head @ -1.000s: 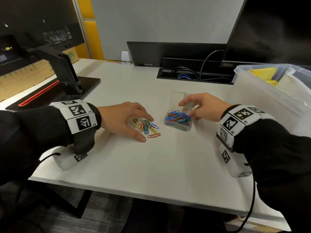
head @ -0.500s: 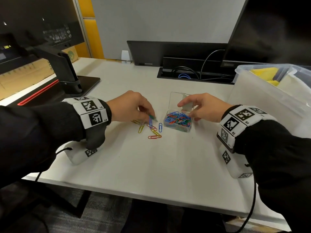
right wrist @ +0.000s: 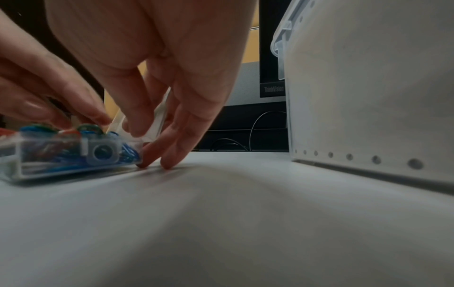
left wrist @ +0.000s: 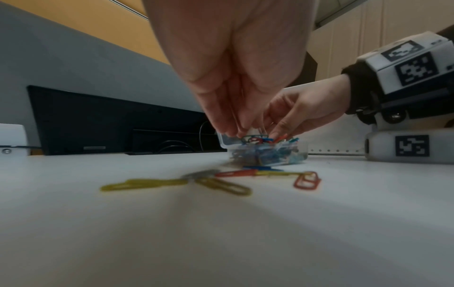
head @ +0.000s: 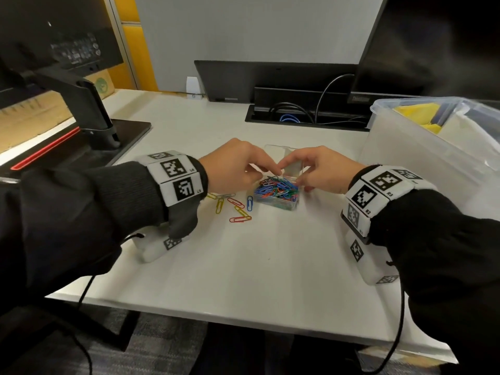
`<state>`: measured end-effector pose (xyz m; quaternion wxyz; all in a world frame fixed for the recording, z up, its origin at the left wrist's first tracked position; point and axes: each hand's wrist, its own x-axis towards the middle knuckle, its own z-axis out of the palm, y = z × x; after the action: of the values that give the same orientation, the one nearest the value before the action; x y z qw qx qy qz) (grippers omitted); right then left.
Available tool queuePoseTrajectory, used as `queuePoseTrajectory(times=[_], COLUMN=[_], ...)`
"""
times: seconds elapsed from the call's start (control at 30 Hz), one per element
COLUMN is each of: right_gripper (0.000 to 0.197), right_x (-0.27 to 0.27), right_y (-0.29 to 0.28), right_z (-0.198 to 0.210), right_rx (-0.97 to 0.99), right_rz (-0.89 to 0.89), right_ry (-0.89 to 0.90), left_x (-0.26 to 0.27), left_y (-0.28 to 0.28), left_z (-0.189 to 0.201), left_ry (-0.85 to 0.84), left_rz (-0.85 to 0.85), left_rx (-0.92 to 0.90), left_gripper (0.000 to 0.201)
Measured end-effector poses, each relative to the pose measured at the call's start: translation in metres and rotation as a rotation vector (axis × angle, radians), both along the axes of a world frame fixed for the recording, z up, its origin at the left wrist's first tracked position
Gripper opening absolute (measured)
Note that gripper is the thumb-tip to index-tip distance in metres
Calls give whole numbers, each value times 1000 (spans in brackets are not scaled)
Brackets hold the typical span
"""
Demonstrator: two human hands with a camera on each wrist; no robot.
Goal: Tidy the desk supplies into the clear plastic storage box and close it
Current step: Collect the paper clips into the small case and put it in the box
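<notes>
A small clear clip case (head: 276,197) full of coloured paper clips sits mid-desk, its lid (head: 293,166) tipped up. My right hand (head: 286,165) pinches that lid between thumb and forefinger, other fingertips on the desk beside the case (right wrist: 61,157). My left hand (head: 266,169) hovers over the case's open top with fingers bunched, pinching a few clips right at the heap (left wrist: 253,138). Several loose paper clips (head: 238,209) lie on the desk just left of the case. The big clear storage box (head: 405,158) stands open at the right, with yellow and white items inside.
A black monitor stand (head: 89,123) and its base occupy the left rear. A cable slot (head: 305,115) with wires runs along the back, and a dark monitor (head: 433,44) rises behind the storage box. The desk's front edge (head: 243,326) is close to me.
My left hand gathered clips from the loose pile, lifted them, and moved right to the case's open top. Fewer clips lie on the desk. The right hand stayed on the lid.
</notes>
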<state>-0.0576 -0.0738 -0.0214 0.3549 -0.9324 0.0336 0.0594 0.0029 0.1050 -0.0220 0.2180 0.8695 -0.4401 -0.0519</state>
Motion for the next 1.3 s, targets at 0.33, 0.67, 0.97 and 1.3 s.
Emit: queuePoseTrajectory(times=[0.33, 0.67, 0.97, 1.3], right_gripper=[34, 38, 42, 42], right_x=[-2, -4, -4, -5], right_y=[4, 4, 4, 3], right_z=[2, 4, 3, 3], right_rx=[16, -36, -22, -17], right_rz=[-56, -47, -60, -82], right_ry=[11, 3, 11, 8], left_x=[-7, -17, -11, -17], left_y=[17, 50, 65, 59], left_z=[4, -7, -3, -1], left_ry=[-38, -15, -109, -19], left_rz=[-20, -289, -35, 53], left_rx=[108, 339, 261, 265], left_gripper=[47, 43, 49, 25])
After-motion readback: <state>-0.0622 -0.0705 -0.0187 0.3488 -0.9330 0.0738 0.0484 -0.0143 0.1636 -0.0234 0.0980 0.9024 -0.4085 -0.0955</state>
